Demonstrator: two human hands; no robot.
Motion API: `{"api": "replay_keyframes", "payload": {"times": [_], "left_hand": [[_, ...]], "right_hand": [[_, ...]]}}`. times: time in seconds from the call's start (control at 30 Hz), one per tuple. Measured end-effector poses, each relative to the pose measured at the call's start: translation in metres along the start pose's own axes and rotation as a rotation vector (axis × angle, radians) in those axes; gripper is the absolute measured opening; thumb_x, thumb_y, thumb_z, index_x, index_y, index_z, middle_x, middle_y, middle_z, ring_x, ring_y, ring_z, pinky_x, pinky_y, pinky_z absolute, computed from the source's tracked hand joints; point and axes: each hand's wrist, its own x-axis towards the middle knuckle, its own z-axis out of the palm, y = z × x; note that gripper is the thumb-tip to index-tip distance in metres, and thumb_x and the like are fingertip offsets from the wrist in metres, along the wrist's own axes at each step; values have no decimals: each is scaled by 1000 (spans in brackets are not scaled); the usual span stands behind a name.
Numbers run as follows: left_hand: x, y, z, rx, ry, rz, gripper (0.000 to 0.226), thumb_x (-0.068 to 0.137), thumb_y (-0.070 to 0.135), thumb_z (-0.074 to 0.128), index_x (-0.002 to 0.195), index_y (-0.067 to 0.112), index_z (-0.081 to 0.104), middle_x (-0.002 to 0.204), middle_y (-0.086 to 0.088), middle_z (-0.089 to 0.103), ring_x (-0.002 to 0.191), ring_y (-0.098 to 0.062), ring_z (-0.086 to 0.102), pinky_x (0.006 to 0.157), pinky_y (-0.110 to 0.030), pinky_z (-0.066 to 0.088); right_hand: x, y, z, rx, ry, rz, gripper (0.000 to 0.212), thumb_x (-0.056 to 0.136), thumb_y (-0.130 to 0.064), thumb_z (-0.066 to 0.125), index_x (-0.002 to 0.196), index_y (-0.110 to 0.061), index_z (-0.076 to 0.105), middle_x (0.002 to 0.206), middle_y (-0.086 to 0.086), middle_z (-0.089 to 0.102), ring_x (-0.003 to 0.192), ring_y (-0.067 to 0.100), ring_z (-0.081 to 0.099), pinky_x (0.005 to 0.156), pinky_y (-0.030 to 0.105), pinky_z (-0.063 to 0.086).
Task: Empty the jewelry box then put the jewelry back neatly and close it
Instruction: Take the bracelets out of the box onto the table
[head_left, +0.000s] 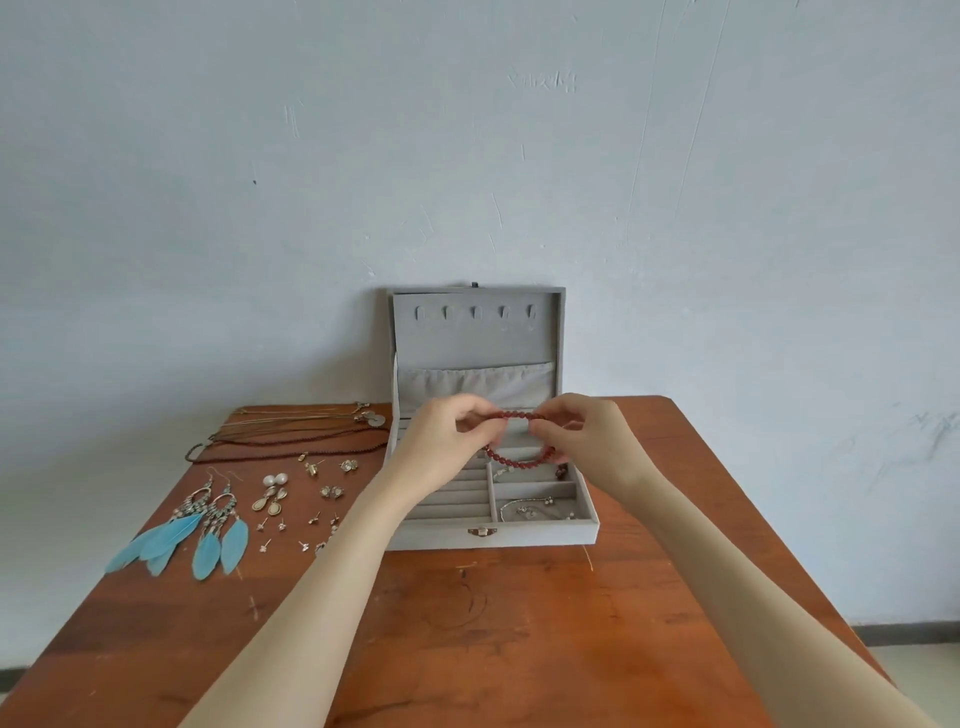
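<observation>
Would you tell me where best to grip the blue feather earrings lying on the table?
Pinch each of the blue feather earrings from above at its wire hook, at the far end: the hooks lie clear on the table, while the feathers nearer the front edge overlap and would likely crease.

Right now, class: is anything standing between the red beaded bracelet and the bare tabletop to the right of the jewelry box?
Nothing visible does. Both hands, left and right, pinch the red beaded bracelet above the open grey jewelry box. The wooden table to the box's right shows no objects.

Matt grey velvety jewelry box (441, 540), glossy red-beaded bracelet (519, 457), worn wooden table (519, 623).
</observation>
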Motion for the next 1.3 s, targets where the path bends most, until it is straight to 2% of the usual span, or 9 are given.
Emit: {"api": "replay_keyframes", "payload": {"times": [0.17,0.27,0.4,0.5,0.6,0.8,0.93,1.1,1.3], "left_hand": [[-56,-2,-8,-51,2,-133,5,87,19,61,91,17,64,74,4,68,44,2,51,54,-13,45],[-89,-14,-4,12,-2,-195,4,86,24,62,88,22,63,73,5,70,53,2,57,61,-17,45],[-117,-29,3,131,46,-216,3,84,26,63,83,24,66,72,6,69,67,-2,61,61,-5,40],[-123,-33,7,215,104,-197,4,83,25,65,82,22,68,71,8,66,67,-1,58,59,-3,38],[-121,-37,10,265,140,-164,5,82,25,66,81,21,69,68,12,60,63,1,52,58,-5,37],[-113,-43,16,337,196,-86,6,82,23,66,78,19,69,66,14,56,68,-4,51,63,-16,35],[-111,-42,18,392,234,-50,7,84,23,65,78,19,67,59,11,56,62,-5,53,62,-19,41],[-112,-46,16,463,261,30,7,82,25,67,78,20,66,64,12,56,70,-12,54,71,-29,45],[-96,-38,11,471,239,248,8,86,18,61,93,17,64,83,7,59,81,-11,55,77,-26,46]], "right_hand": [[-50,1,18,145,-46,104,7,83,-7,64,90,-6,65,69,4,64,52,7,57,53,19,51],[-76,8,32,131,-84,142,5,82,-6,64,87,-5,63,68,4,62,46,7,57,48,16,45],[-98,17,48,-88,-101,73,12,83,-11,63,75,-19,61,70,3,66,52,3,57,55,10,43],[-99,21,53,-282,-71,7,13,83,-17,62,73,-25,60,71,-8,63,69,8,55,67,16,43],[-98,26,57,-340,-43,-22,11,83,-18,62,75,-25,61,67,-16,56,71,8,54,70,19,42],[-95,34,62,-489,72,-160,10,87,-17,58,87,-11,66,84,-3,56,77,14,52,68,25,43],[-95,38,70,-613,161,-287,9,83,-14,64,79,-6,66,82,7,61,75,27,59,55,32,43],[-93,42,68,-669,248,-365,14,73,-17,75,68,-13,62,66,0,60,57,22,60,40,28,43],[-73,34,44,-650,308,-438,10,81,-18,59,77,-12,65,70,0,62,63,22,58,57,36,48]]}}
